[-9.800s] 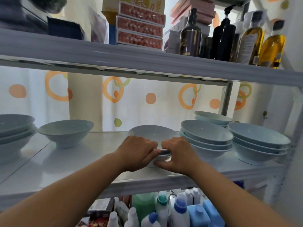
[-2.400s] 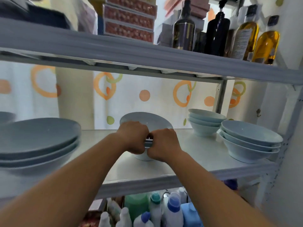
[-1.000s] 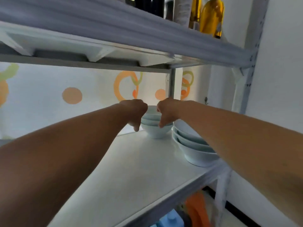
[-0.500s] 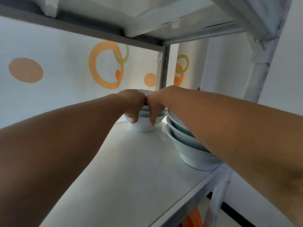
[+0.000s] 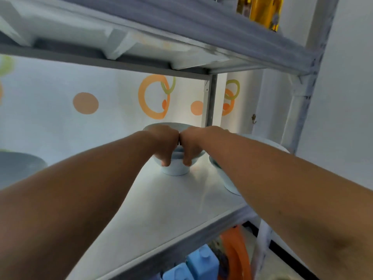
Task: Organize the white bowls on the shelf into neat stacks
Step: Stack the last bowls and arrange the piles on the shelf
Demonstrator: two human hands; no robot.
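Observation:
A small stack of white bowls [image 5: 175, 168] stands near the back of the white shelf [image 5: 161, 209]. My left hand [image 5: 164, 143] and my right hand [image 5: 192, 144] sit side by side on its front, fingers curled down over the rims and gripping the stack. The hands hide most of these bowls; only the foot and part of the top rim show. A second stack of wider white bowls [image 5: 228, 178] stands just right of it, largely hidden behind my right forearm. Another white bowl [image 5: 19, 168] shows at the left edge.
The upper shelf [image 5: 181, 43] hangs low over the bowls, with oil bottles [image 5: 260, 11] on it. A metal upright [image 5: 210, 102] stands behind the stack and another post [image 5: 298, 110] at the right. Blue containers [image 5: 201, 261] and an orange item [image 5: 236, 257] sit below.
The view has pulled back a little and the left bowl has come into sight. My hands stay together on the small stack at the back of the shelf.

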